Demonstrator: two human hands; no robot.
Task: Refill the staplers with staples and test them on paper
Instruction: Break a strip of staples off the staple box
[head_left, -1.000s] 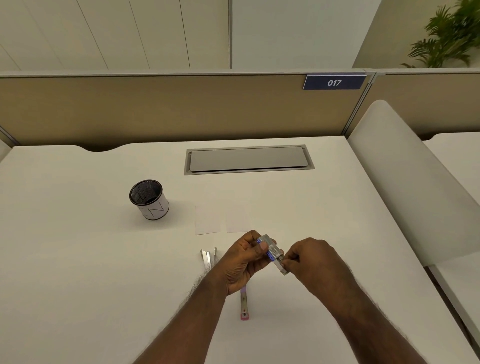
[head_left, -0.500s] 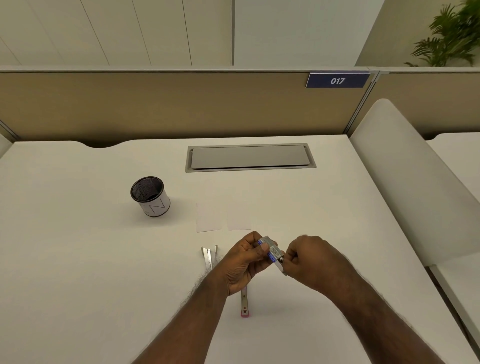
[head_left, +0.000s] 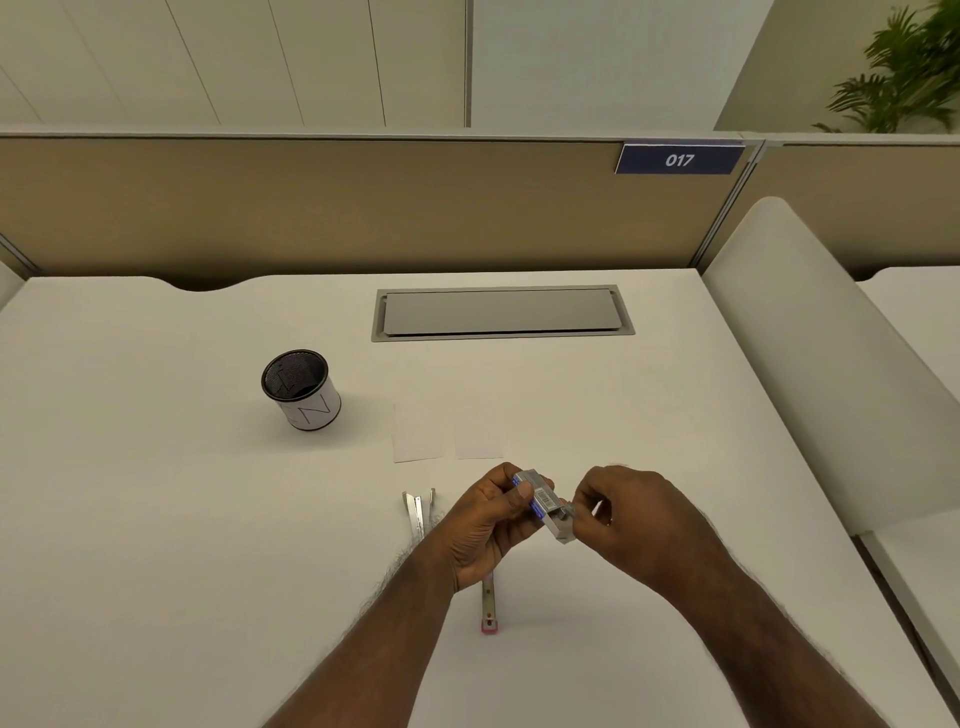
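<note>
The staple box (head_left: 540, 501) sits above the desk (head_left: 208, 519), pinched in the left hand (head_left: 493, 525), while the right hand (head_left: 634, 519) closes its fingertips on the tray end (head_left: 563, 527) sliding out. Pulled too sharply, the strips could spill, I think, near the opened staplers (head_left: 418, 512) and paper slips (head_left: 418, 434).

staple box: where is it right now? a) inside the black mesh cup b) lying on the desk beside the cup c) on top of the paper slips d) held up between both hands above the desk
d: the left hand grips the staple box while the right hand pinches its open end, clear of the desk.
</note>
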